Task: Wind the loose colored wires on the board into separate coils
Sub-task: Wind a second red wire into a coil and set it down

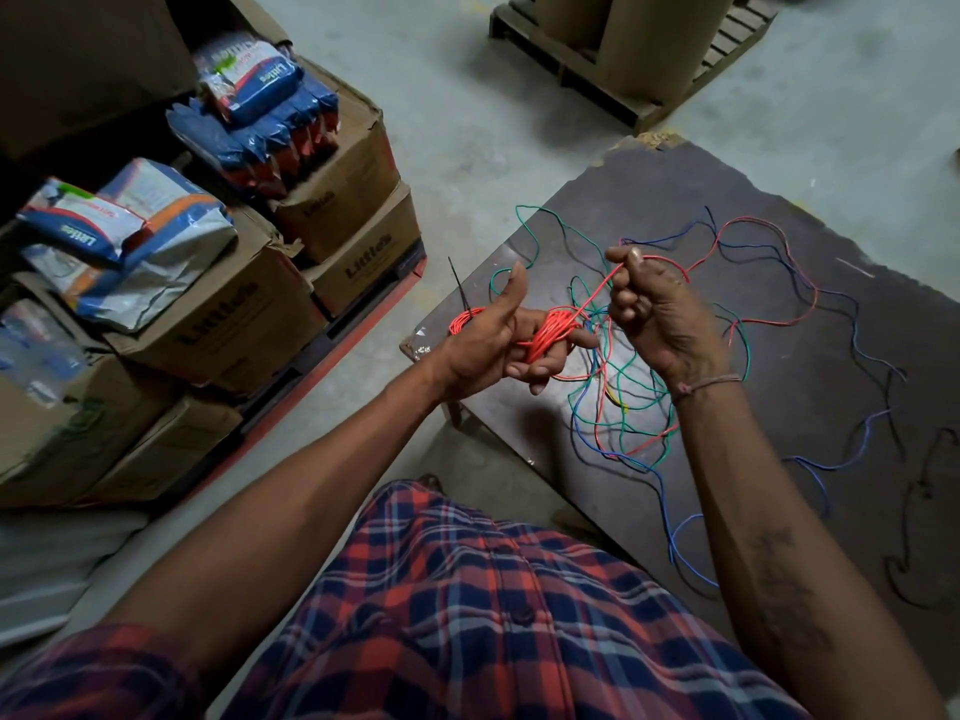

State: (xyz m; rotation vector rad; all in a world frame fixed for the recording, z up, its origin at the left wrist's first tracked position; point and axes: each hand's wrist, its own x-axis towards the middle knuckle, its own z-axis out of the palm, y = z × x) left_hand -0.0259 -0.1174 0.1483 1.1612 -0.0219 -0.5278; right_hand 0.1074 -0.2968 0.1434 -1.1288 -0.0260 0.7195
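Above the board (779,210), right hand (654,314) is pinching red wire (597,296), feeding it leftward to the red coil (548,337) the left hand (493,345) is gripping.

The person wore a short-sleeved plaid shirt (467,615) in red, navy and pale blue checks, buttoned down the front with dark round buttons. Both forearms were bare. A thin, pale thread band (709,383) was tied around the right wrist, knotted at its nine o'clock side. Dark, blurred tattoo markings (784,589) ran along the right forearm, too indistinct to read.
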